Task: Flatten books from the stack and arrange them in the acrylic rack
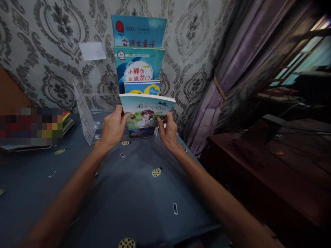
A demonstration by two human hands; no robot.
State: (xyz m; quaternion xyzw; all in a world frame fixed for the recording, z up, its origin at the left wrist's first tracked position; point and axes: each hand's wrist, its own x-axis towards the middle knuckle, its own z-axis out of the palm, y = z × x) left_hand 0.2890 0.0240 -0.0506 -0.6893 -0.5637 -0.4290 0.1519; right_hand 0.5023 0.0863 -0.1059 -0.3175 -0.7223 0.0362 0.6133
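A children's book with a figure on a green and pale blue cover is gripped at its left edge by my left hand and at its right edge by my right hand. It is tilted in front of the clear tiered rack. Behind it, a blue and yellow book, a teal book and a taller blue book stand in rising tiers on the right part of the rack. Part of a dark cover shows below the held book.
Stacked books, partly pixelated, lie at the left of the blue patterned cloth. A white card is against the wallpaper. On the right are a tied purple curtain and a dark red cabinet.
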